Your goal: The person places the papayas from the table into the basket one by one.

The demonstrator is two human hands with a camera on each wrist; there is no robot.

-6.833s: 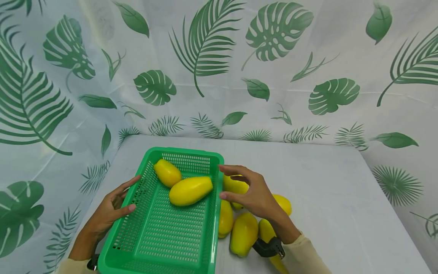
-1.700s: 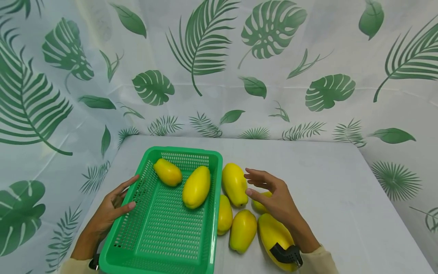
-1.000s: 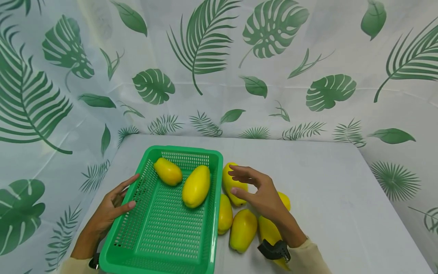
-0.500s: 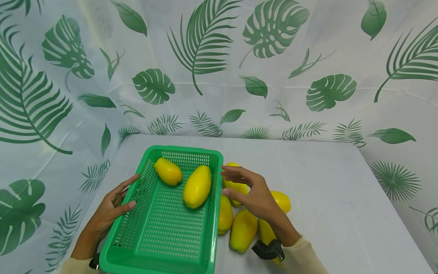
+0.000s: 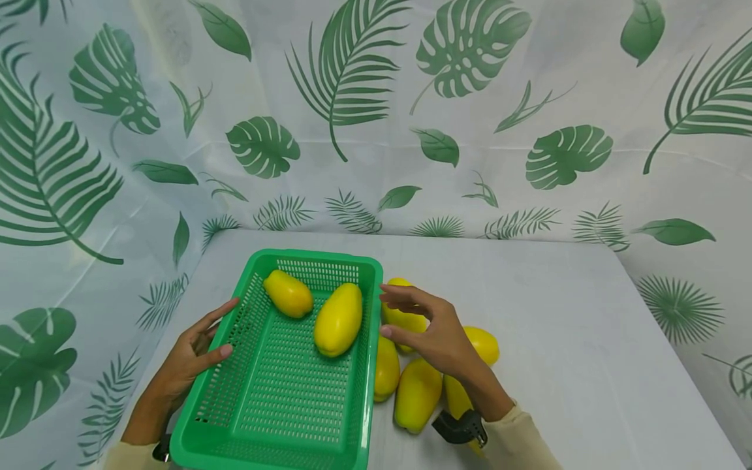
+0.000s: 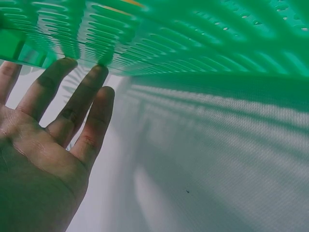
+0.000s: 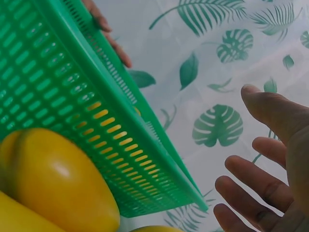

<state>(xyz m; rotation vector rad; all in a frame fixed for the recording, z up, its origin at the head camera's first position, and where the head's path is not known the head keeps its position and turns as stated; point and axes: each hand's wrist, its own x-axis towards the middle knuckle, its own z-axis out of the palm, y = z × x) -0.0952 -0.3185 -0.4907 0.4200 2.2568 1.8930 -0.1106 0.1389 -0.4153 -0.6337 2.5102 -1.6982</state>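
A green perforated plastic basket (image 5: pixel 288 405) stands on the table's left part. Inside it are a smaller yellow papaya (image 5: pixel 288 294) at the back left and a larger papaya (image 5: pixel 338 320) near the right wall. My left hand (image 5: pixel 185 365) is at the basket's left side, fingers nearly straight; in the left wrist view its fingertips are right at the slotted wall. My right hand (image 5: pixel 435 329) hovers beside the right rim, fingers gently bent, nothing in its grasp. Under it lie more papayas, one greenish-yellow papaya (image 5: pixel 418 395) in front, others partly hidden by the hand and wrist.
A white cloth covers the table (image 5: pixel 564 339), which stretches to the right of the fruit. Behind and at the sides hangs a white curtain (image 5: pixel 376 130) printed with green leaves. Dark bands (image 5: pixel 461 427) circle both wrists.
The larger papaya in the basket has turned from lying crosswise to pointing away from me, nearer the right wall. My right hand has moved left from above the loose papayas to the rim.
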